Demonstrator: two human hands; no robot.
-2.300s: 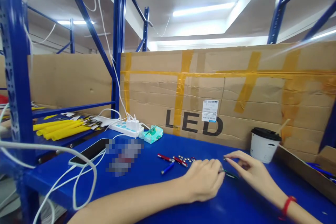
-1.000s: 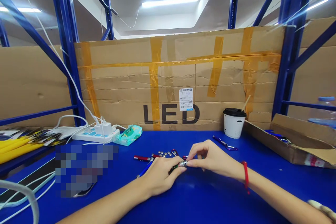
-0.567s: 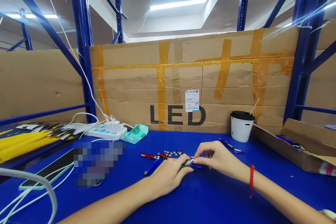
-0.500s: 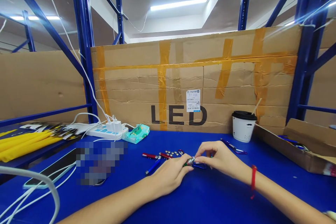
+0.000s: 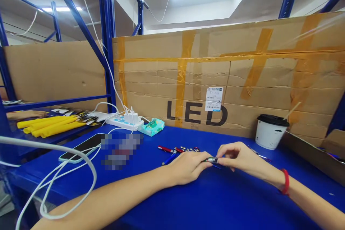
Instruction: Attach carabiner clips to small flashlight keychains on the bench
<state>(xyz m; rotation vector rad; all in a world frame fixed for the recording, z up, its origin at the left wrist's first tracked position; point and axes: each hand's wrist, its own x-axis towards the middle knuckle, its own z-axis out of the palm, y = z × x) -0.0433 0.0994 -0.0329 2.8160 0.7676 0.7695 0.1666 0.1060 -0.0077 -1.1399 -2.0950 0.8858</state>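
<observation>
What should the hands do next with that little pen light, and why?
Probably keep twisting its end on: the left hand and right hand both pinch the small pen light between them above the blue table, fingertips meeting at its silver end.

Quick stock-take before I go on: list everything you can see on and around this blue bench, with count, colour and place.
small pen-like light: one, dark with a silver end, held between both hands
loose pen lights: several, red and blue, left of the hands
button cells: a small cluster, silver, by the loose pen lights
cup: one, white with black lid and stick, back right
tissue pack: one, green, back centre
power strip: one, white, chargers plugged in
phone: one, dark, left, on a white cable
yellow tubes: a bundle, far left shelf
cardboard wall: brown, taped, marked LED
bench top: blue
left hand: pinching the light
right hand: pinching its silver end
</observation>
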